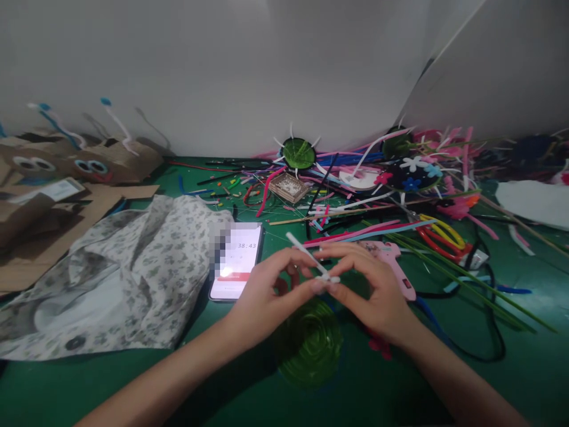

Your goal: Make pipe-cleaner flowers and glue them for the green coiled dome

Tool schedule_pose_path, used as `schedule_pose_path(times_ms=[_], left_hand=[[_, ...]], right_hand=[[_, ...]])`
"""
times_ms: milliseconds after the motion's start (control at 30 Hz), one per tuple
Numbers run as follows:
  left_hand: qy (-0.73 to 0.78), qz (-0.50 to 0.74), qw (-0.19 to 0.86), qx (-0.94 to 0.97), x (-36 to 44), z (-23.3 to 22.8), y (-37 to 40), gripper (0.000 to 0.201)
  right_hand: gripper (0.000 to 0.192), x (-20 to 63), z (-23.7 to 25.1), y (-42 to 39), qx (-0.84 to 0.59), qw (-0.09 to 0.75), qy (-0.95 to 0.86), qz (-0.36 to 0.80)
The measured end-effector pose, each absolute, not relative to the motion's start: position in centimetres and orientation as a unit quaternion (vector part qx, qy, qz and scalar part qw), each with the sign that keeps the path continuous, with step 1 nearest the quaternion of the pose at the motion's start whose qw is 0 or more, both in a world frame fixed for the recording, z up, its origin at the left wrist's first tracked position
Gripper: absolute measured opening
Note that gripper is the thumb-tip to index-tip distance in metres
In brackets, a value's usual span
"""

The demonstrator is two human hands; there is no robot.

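A white pipe cleaner is pinched between my left hand and my right hand. One straight end sticks up to the upper left, and the other end is bent or looped at the fingertips. Both thumbs and index fingers meet at that bent part. Below my hands, a round green coil with a spiral surface lies on the table. A pink glue gun lies behind my right hand, partly covered by it. A small red shape shows under my right wrist.
A lit phone and a patterned cloth lie left on the green table. Cardboard pieces with eyes stand far left. Loose pipe cleaners, a small wooden tray, yellow-and-red-handled scissors and green stems spread behind and right.
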State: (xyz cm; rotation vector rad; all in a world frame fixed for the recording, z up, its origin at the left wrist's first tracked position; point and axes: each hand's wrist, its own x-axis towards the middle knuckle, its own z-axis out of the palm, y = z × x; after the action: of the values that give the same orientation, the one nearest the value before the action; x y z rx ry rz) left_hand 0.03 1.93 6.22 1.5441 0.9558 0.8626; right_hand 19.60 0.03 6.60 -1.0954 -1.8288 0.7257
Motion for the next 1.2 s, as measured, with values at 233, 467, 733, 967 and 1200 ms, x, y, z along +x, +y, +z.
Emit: schedule_pose_path(times_ms=[233, 467, 733, 967, 1200], left_hand=[[0.363, 0.284, 0.651, 0.603, -0.5, 5.9, 2.8, 0.024], [0.325, 0.37, 0.734, 0.467, -0.1, 5.0, 3.1, 0.022], [0.36, 0.453, 0.671, 0.464, 0.5, 4.5, 2.4, 0.02], [0.425, 0.441, 0.514, 0.6, 0.4, 3.9, 2.1, 0.018], [0.38, 0.327, 0.485, 0.716, 0.0, 3.7, 2.7, 0.015]], right_hand=[[0.013, 18.8, 6.8, 0.0, -0.5, 0.405, -0.667, 0.376], [0.017, 17.9, 6.6, -0.2, -0.487, 0.465, -0.565, 0.477], [0.021, 16.7, 5.6, -0.9, -0.549, 0.43, -0.543, 0.468], [0.02, 15.6, 5.3, -2.5, -0.545, 0.286, -0.781, 0.104], [0.02, 16.9, 7.2, -2.7, -0.474, 0.226, -0.846, -0.092]])
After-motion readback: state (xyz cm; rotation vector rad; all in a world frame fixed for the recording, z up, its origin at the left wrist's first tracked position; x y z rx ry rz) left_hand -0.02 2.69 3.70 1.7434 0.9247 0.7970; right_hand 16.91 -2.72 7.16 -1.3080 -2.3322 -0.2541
